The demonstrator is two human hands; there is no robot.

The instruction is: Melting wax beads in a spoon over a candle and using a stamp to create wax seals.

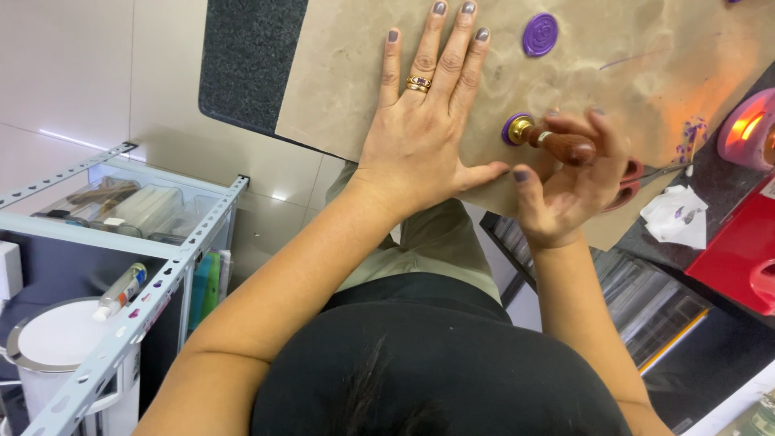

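Purple wax shows as a thin ring under the brass head of the stamp (539, 136), which is pressed down on the tan mat (339, 97) near its front edge. The stamp lies tipped well over rather than standing straight: its long axis runs from the brass head on the left to the dark wooden handle on the right, pointing into the palm of the right hand (569, 190). That hand is curled around the handle, thumb below and fingertips draped over the top, so it is closed on the stamp.

The left hand (424, 133) is flat and open, fingers spread and pointing away from the person, palm pressed onto the mat just beside the stamp. Its thumb reaches toward the right hand and looks close to touching it, though I cannot tell whether they meet. It holds nothing; it only bears down on the mat. So the stamp sits to the right of the left hand, and the right hand is the one on it.

Further up the mat, well apart from both hands, a finished purple seal (540, 34) lies round and flat. At the right edge a glowing pink lamp (747, 129) stands on the dark counter, with a crumpled white tissue (674, 214) smudged purple near it. On the left is a grey metal shelf (121, 242).
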